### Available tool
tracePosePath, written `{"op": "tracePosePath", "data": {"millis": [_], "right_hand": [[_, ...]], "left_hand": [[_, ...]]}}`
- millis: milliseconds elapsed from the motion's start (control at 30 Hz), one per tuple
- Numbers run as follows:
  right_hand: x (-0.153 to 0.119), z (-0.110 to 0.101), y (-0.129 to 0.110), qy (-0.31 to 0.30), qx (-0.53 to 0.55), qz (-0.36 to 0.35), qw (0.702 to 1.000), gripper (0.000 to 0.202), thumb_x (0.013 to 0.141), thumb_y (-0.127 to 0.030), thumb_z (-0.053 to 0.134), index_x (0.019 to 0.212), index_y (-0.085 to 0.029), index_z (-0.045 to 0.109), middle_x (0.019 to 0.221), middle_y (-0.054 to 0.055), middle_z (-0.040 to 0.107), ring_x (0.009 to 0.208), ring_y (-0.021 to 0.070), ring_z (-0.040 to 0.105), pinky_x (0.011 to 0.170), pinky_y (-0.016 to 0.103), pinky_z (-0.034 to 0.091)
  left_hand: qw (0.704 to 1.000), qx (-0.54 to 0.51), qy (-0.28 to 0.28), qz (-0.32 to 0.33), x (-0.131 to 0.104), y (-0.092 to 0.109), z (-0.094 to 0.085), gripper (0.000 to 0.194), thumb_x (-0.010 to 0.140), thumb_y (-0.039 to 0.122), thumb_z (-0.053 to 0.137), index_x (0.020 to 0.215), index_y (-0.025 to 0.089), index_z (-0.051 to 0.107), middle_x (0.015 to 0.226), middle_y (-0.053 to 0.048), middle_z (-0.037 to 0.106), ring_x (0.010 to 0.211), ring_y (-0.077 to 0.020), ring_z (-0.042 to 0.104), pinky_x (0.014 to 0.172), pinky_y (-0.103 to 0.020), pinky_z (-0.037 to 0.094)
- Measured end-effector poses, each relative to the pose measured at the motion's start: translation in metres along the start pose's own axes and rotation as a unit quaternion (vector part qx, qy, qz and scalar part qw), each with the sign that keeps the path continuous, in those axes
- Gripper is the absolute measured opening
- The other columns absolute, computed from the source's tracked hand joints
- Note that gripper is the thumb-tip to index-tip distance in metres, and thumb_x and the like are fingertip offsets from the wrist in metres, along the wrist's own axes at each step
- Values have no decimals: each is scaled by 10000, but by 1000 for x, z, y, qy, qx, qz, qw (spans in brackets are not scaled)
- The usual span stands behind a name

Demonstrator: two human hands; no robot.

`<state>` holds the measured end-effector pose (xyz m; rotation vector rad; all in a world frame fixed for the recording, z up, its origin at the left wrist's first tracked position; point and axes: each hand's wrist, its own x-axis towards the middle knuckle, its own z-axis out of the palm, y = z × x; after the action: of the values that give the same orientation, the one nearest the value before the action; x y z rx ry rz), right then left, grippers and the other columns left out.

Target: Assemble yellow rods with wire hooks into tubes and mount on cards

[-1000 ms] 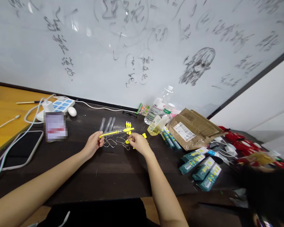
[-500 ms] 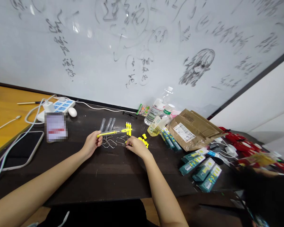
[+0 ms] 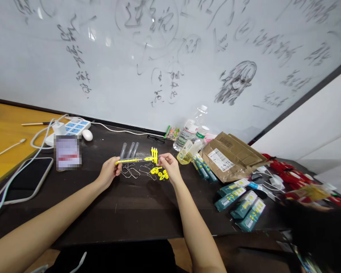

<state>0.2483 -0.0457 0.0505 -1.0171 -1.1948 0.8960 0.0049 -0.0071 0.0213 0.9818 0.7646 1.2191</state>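
Observation:
My left hand (image 3: 109, 173) is closed around the left end of a slim yellow-and-clear tube (image 3: 130, 160), which lies nearly level above the table. My right hand (image 3: 169, 167) is pinched at the tube's right end, by its yellow end piece; what the fingertips hold is too small to make out. Beyond that end stand out several yellow rods (image 3: 154, 151). Small round yellow parts (image 3: 160, 173) lie just below the right fingers. Bent metal wire hooks (image 3: 130, 171) rest beneath the tube. Clear empty tubes (image 3: 130, 150) lie behind it.
At the right are plastic bottles (image 3: 190, 129), a cardboard parcel (image 3: 230, 155) and several green boxes (image 3: 247, 204). A phone (image 3: 24, 180), a power strip (image 3: 76, 127) and a white mouse (image 3: 87, 135) lie at the left. A whiteboard (image 3: 116, 87) rises behind the table.
My right hand has moved up and right from the small yellow parts to the tube's right end, uncovering those parts. My left hand keeps its hold, and the tube sits slightly more level.

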Motion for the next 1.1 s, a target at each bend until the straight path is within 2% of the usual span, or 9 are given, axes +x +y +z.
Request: {"op": "tracePosePath", "data": {"millis": [500,733,833,1100], "right_hand": [[-3,4,0,-65,-53,22,996,290,688,-439,681,767,-200,536,677,-27,566,566,116,571,582,274,498],[-6,8,3,-88,10,32,996,276,713,-378,666,793,-217,457,641,-54,559,540,99,552,574,256,487],[-7,8,3,-97,41,50,993,250,717,-356,661,814,-215,479,672,-41,582,558,100,567,605,271,501],[-7,7,6,-110,34,62,991,267,715,-380,673,840,-202,519,678,-38,590,553,89,567,609,264,503]], "left_hand": [[999,28,-20,-23,-3,1,3,264,761,334,537,617,182,377,488,70,428,371,-42,338,367,-167,239],[999,11,-14,-29,-1,-2,1,262,761,333,555,627,176,394,503,69,427,386,-39,339,370,-164,242],[999,6,-13,-34,-1,-2,0,261,767,329,550,622,173,399,506,65,427,392,-39,340,371,-163,242],[998,-3,-29,-51,-1,-2,-1,283,770,344,552,609,170,397,509,63,418,390,-37,328,367,-165,242]]}}
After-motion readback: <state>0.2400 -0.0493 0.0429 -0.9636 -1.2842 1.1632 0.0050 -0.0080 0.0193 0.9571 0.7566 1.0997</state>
